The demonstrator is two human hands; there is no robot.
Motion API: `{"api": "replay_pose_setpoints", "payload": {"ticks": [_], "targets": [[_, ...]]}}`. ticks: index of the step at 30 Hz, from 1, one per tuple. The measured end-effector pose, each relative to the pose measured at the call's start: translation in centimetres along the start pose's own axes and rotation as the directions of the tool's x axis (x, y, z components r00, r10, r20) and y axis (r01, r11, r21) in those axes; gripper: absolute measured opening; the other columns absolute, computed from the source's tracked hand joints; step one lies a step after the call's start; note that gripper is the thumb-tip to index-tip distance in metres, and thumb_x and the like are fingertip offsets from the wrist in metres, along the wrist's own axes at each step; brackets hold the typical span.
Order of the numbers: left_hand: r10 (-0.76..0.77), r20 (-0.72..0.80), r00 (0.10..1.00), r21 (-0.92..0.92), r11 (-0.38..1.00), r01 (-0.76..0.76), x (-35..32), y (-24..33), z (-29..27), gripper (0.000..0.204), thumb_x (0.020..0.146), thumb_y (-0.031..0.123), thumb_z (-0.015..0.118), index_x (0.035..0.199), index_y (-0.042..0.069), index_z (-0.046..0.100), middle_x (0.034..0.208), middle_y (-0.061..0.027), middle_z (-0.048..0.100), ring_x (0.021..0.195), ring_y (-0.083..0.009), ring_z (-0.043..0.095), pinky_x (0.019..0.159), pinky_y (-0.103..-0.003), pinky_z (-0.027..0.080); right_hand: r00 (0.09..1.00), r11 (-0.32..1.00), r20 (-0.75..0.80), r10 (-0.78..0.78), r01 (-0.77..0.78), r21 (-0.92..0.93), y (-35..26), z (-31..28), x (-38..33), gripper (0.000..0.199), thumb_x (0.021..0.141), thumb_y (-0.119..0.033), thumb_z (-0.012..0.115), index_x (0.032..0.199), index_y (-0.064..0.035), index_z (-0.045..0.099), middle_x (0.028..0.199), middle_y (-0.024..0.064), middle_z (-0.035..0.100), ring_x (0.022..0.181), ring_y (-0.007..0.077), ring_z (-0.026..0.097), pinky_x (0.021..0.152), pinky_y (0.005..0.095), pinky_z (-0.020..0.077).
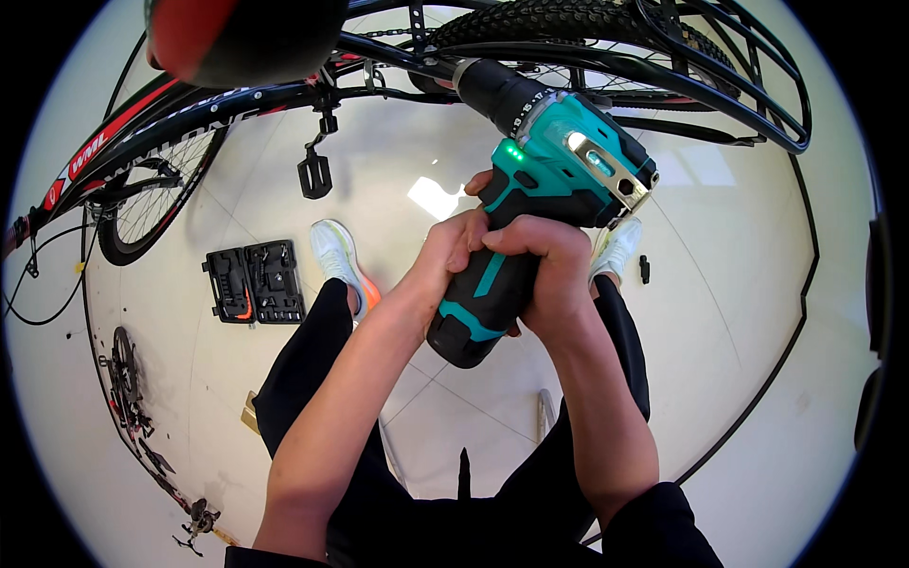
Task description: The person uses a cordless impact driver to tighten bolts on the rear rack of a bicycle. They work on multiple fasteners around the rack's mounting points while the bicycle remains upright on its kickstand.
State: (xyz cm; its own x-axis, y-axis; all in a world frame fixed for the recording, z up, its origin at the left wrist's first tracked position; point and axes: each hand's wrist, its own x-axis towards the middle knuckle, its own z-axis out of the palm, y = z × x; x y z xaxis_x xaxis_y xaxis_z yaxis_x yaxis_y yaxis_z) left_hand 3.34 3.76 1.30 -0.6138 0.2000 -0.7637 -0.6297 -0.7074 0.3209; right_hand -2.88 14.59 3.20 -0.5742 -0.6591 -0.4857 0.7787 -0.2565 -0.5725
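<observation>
A teal and black cordless drill (559, 156) is held up in front of me, its chuck pointing up and left toward the bicycle frame. Green lights glow on its side. My left hand (453, 246) is closed around the left side of the grip. From the right, my right hand (554, 260) wraps the same handle, its thumb lying across the top near the left hand. The fingers behind the handle are mostly hidden. Beyond the drill lies the black and red bicycle (275, 97), its rear rack (748, 95) at the upper right; whether the chuck touches it I cannot tell.
An open black tool case (254, 282) with bits lies on the tiled floor at the left. A pedal (314, 176) hangs below the bicycle. A small black piece (645, 269) lies beside my right shoe (617, 248). Bicycle parts (128, 379) stand at the far left.
</observation>
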Motion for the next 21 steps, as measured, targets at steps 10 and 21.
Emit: {"api": "replay_pose_setpoints", "payload": {"ticks": [10, 21], "targets": [[0.022, -0.004, 1.000, -0.047, 0.999, -0.022, 0.03, -0.09, 0.20, 0.047, 0.090, 0.037, 0.038, 0.119, 0.003, 0.051, 0.096, -0.0238, 0.062, 0.071, -0.0390, 0.067, 0.050, -0.055, 0.057, 1.000, 0.998, -0.025, -0.010, 0.009, -0.061, 0.05, 0.32, -0.25, 0.038, 0.068, -0.004, 0.052, 0.105, 0.0047, 0.053, 0.068, 0.0134, 0.060, 0.065, 0.0243, 0.063, 0.063, 0.0325, 0.0516], [-0.030, -0.001, 1.000, -0.123, 0.992, 0.030, 0.57, -0.09, 0.01, 0.046, 0.091, 0.035, 0.036, 0.123, 0.004, 0.048, 0.096, -0.0252, 0.062, 0.070, -0.0415, 0.066, 0.048, -0.056, 0.056, 0.999, 0.997, 0.001, -0.049, 0.049, -0.065, 0.10, 0.11, -0.09, 0.032, 0.069, -0.001, 0.054, 0.101, 0.0043, 0.054, 0.067, 0.0130, 0.063, 0.062, 0.0228, 0.066, 0.058, 0.0313, 0.0526]]}}
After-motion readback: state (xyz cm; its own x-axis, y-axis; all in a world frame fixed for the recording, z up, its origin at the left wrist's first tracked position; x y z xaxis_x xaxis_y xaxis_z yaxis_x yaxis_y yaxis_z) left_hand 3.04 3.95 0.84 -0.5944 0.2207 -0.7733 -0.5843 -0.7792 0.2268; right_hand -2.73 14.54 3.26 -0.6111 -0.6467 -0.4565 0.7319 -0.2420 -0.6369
